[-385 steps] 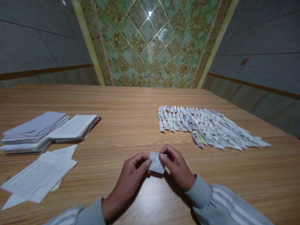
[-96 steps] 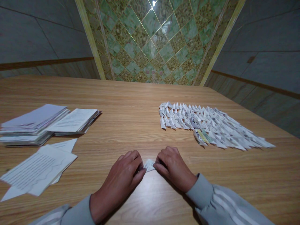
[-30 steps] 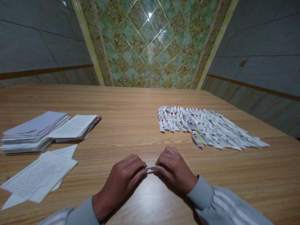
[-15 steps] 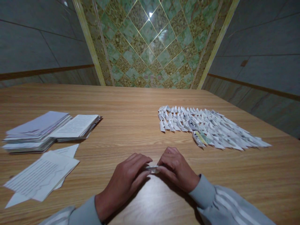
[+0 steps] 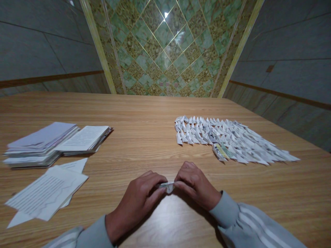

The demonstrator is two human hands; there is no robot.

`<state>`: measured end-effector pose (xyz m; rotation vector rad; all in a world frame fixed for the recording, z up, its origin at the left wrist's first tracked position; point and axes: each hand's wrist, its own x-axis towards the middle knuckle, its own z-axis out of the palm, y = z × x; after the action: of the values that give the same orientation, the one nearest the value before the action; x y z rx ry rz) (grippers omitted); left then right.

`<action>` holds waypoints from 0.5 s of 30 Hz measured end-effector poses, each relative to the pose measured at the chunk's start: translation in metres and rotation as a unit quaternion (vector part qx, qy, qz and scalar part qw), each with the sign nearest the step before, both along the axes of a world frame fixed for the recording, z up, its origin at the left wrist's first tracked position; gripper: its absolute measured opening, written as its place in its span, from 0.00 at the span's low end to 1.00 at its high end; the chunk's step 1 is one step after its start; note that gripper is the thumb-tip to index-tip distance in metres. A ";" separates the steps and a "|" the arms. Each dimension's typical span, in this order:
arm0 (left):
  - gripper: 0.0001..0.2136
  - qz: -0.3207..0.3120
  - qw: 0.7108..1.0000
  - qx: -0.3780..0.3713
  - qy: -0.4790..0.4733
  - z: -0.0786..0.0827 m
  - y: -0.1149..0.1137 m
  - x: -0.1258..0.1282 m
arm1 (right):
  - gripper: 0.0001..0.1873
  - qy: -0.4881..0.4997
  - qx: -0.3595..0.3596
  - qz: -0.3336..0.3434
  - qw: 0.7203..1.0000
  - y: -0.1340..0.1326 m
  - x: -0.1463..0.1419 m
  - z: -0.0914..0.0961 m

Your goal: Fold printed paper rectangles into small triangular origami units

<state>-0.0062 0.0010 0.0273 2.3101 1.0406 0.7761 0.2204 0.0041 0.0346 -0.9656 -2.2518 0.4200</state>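
A small folded piece of paper point(image 5: 169, 187) is held between my two hands, just above the near part of the table. My left hand point(image 5: 141, 196) pinches its left end between thumb and fingers. At the right end, my right hand point(image 5: 195, 186) grips it the same way. Only the pale middle of the paper shows, with its lower part pointing down; the ends are hidden by my fingers.
Rows of folded paper pieces point(image 5: 232, 141) stand on the wooden table point(image 5: 134, 113) at the right. Stacked paper sheets point(image 5: 42, 137) and a smaller printed stack point(image 5: 84, 137) lie at the left. Nearer are loose lined sheets point(image 5: 49, 193). A tiled wall point(image 5: 165, 62) rises behind.
The folded paper has tilted slightly, so more of its lower, pointed part shows between my hands. Both hands keep their hold and have barely moved.
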 end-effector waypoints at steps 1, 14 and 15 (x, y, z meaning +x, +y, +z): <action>0.06 -0.003 1.000 0.007 0.000 0.000 0.000 0.001 | 0.27 0.005 -0.002 0.002 1.000 0.000 -0.001 -0.001; 0.11 0.003 0.997 -0.059 -0.052 0.009 0.000 0.003 | 0.20 0.074 -0.069 0.016 0.995 0.000 -0.003 0.004; 0.11 0.006 0.996 -0.071 -0.055 0.010 0.001 0.004 | 0.19 0.075 -0.073 0.018 0.994 -0.001 -0.002 0.004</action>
<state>-0.0022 0.0016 0.0369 2.1188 1.0267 0.7990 0.2179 0.0035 0.0390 -0.9337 -2.1294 0.6582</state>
